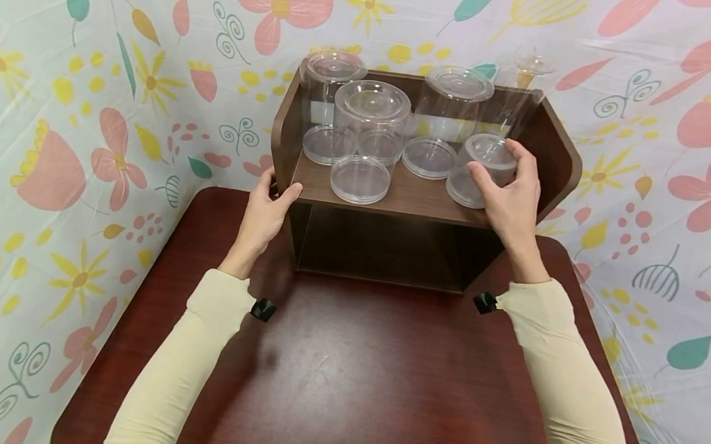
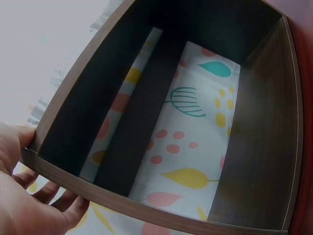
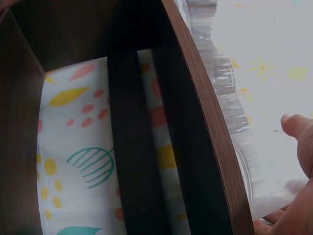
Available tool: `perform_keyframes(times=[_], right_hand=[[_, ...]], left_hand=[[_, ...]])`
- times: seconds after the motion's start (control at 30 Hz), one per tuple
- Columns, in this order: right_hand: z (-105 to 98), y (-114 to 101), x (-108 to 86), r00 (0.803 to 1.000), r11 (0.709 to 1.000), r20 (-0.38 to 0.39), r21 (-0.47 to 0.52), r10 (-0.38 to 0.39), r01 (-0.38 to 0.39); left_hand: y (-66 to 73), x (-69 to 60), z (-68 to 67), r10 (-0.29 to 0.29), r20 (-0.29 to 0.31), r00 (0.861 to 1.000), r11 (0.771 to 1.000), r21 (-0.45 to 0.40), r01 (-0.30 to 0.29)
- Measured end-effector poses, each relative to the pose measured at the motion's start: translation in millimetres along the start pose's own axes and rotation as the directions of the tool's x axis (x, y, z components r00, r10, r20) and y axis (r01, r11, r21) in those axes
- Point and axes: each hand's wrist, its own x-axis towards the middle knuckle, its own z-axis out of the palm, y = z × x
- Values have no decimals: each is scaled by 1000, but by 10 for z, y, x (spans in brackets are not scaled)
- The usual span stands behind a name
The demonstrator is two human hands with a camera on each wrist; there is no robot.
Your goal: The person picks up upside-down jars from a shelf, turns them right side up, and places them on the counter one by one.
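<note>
A dark brown wooden shelf (image 1: pixel 393 209) with two levels stands at the back of the table, clear plastic jars on its upper board. At its left front corner my left hand (image 1: pixel 267 206) grips the side panel, thumb on the board's edge; the left wrist view shows those fingers (image 2: pixel 49 193) under the corner. My right hand (image 1: pixel 513 191) holds a short clear jar (image 1: pixel 470 185) at the right front of the board, thumb and fingers on opposite sides. A taller jar (image 1: pixel 370 124) stands at the left front. In the right wrist view, the right hand (image 3: pixel 293 196) is only partly seen.
Behind the front jars stand a tall jar (image 1: pixel 332 105) at left, another jar (image 1: pixel 444 119) near the middle and a clear jar (image 1: pixel 529 83) at right. The reddish-brown table (image 1: pixel 346 371) extends before the shelf. Flower-patterned cloth (image 1: pixel 143 100) hangs behind and beside it.
</note>
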Motion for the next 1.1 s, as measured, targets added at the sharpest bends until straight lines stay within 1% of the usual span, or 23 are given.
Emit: perform_keyframes(times=[0.1,0.37,0.63,0.73,0.83,0.97,1.1], right_hand=[[5,9,-5,1000,1000,-11,-7,-5,5],[-42,-32,-67,999,1000,-32,-15,11,-11],[-127,-85,-183,997,1000,-80,26,-14,17],[-163,-139,-232,996,998,-85,60,-19,25],[-201,-201,-285,996,992,-82,124,-26,36],[-255,-274,-361,996,978,-80,200,-42,57],[-312,-344,-444,996,963,-74,264,-41,60]], left_hand=[[3,-5,-5,1,2,1000,1000,0,-1],[4,-8,4,-1,1,1000,1000,5,1],[10,-7,1,-5,-1,1000,1000,12,5],[4,-7,-3,-4,-2,1000,1000,0,4],[6,-10,-4,-2,-5,1000,1000,-8,2],[10,-11,0,-3,-5,1000,1000,-5,3],[9,-7,7,-3,1,1000,1000,-8,3]])
